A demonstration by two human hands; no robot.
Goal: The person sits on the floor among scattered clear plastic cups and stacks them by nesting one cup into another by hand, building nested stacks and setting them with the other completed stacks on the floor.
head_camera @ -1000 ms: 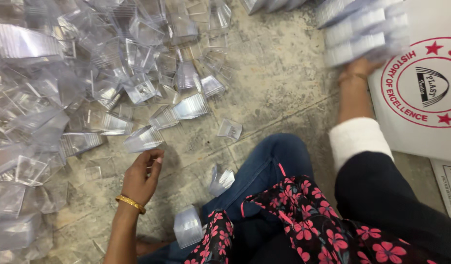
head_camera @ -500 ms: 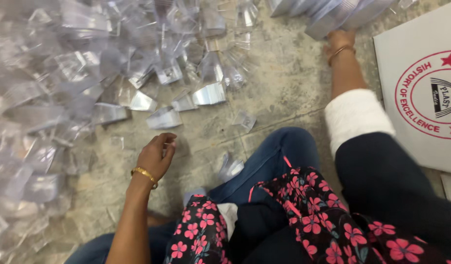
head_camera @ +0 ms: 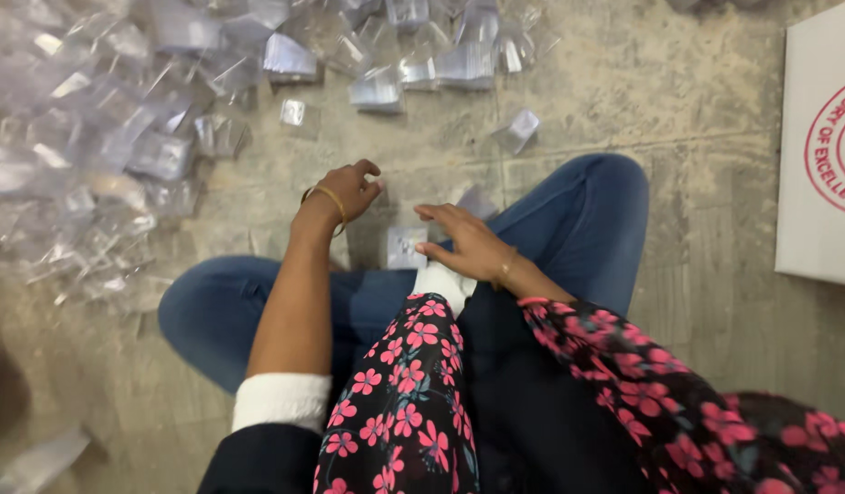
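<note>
1. Plastic pouch (head_camera: pixel 405 247), small, clear and flat, lies on the concrete floor (head_camera: pixel 624 101) in the gap between the person's crossed legs, just beyond the right hand's fingertips and near the left hand; there it is within easy reach of both hands.
2. Right hand (head_camera: pixel 463 242) rests palm down, its fingers (head_camera: pixel 433 213) spread apart and extended toward the pouch; they appear to touch its edge or hover just over it, and I cannot tell which. Nothing is clamped in them.
3. Left hand (head_camera: pixel 346 190), with a gold bangle (head_camera: pixel 331 199) at the wrist, hangs just to the left of the pouch with fingers curled inward. Whether they pinch something small I cannot tell.
4. Blue jeans (head_camera: pixel 578 210) on the bent knees frame the pouch on both sides, making a small working pocket on the floor.
5. Beyond the fingers, a loose heap of clear pouches (head_camera: pixel 102 137) spreads over the floor to the upper left, with stragglers trailing toward the hands.
6. Far to the right of the fingers lies a white carton (head_camera: pixel 811 229) with a red round emblem, well apart from the pouch.
</note>
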